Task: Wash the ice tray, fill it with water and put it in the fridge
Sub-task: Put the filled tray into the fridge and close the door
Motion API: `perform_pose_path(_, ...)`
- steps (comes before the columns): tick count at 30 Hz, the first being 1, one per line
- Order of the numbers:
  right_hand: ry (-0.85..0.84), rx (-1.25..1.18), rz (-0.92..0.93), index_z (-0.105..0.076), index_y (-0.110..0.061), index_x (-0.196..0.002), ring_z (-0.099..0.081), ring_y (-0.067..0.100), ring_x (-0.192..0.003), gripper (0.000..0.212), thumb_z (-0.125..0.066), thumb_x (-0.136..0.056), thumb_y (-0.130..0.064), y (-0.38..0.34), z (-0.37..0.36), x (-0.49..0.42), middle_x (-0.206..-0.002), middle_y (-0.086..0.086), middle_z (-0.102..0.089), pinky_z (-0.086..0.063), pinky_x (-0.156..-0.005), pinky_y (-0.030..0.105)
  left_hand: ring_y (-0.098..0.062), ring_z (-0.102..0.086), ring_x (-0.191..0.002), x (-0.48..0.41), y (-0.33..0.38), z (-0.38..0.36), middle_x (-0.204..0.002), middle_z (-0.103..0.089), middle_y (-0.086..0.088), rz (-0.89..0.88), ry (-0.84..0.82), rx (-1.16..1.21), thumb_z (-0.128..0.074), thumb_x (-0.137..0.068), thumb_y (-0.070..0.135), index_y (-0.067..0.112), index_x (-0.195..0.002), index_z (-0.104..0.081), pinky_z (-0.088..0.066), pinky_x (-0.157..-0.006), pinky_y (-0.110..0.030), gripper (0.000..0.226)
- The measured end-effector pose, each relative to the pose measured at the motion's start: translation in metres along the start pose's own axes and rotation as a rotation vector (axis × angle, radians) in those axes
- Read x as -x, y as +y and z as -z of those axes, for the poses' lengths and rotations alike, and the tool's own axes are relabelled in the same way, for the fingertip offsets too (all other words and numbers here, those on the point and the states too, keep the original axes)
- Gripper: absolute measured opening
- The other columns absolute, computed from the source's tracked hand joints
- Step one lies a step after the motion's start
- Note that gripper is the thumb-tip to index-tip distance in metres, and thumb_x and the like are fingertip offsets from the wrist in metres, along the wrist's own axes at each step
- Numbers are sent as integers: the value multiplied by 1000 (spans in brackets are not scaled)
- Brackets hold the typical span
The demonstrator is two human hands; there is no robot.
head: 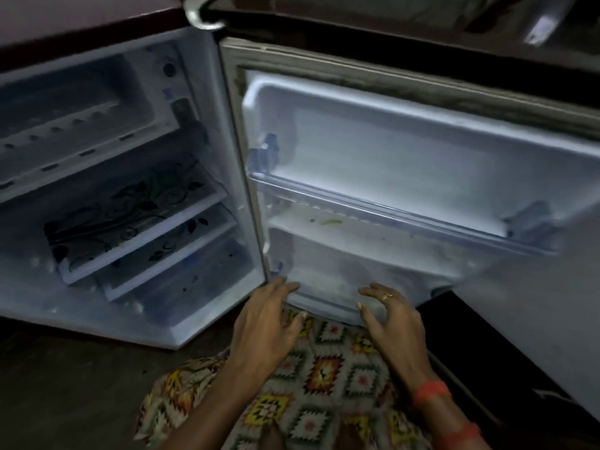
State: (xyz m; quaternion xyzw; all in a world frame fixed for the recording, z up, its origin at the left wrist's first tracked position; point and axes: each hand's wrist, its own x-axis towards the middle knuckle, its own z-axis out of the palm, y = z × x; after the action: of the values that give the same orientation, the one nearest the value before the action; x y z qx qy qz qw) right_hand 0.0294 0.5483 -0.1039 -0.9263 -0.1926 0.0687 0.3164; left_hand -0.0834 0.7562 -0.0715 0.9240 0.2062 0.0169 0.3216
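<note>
Fridge: smooth white plastic, door swung open at right; floral-printed shelves seen inside.
Ice tray: pale, blurred oblong, laid in the lowest door shelf, just beyond both grips.
Left grip: fingers straight, nothing held.
Right grip: loosely curled, nothing held.

patterned dress — orange bangles, gold ring on right hand

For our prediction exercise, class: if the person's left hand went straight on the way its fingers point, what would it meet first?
Probably the left end of the lower door shelf; the left hand is nearly on it, though depth is unclear.
</note>
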Motion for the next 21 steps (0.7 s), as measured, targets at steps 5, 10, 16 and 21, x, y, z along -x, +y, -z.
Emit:
perform_pose_path(5, 99, -73, -132, -76, -22, -112, -65, 19, -113, 21, -74, -92, -25, 45, 47, 22, -122, 0, -71, -53, -95, 31, -23, -58, -127, -5, 77, -15, -140, -61, -1, -170, 16, -12, -71, -83, 39, 25, -132, -64, -50, -100, -39, 51)
perform_pose_path(10, 155, -147, -272, -76, -19, -113, -66, 14, -111, 22, -73, -93, -27, 80, 87, 29, -117, -4, -73, -43, -90, 17, -17, -55, -124, -8, 144, -13, -139, -60, 5, -347, 26, -37, -73, -88, 38, 27, -134, -60, -48, -97, -32, 49)
perform_pose_path(16, 249, -316, -362, -75, -20, -114, -67, 13, -109, 22, -72, -93, -26, 109, 128, 23, -114, -3, -74, -50, -94, 27, -17, -59, -120, -16, 225, 3, -132, -63, 4, -528, 110, -49, -68, -91, 39, 26, -133, -61, -55, -93, -37, 44)
perform_pose_path(21, 294, -494, -421, -69, -20, -112, -67, 13, -107, 19, -72, -94, -24, 126, 153, 11, -109, -4, -72, -52, -98, 32, -20, -65, -107, -26, 296, 20, -119, -70, -3, -747, 288, -30, -70, -93, 27, 14, -124, -68, -56, -85, -39, 34)
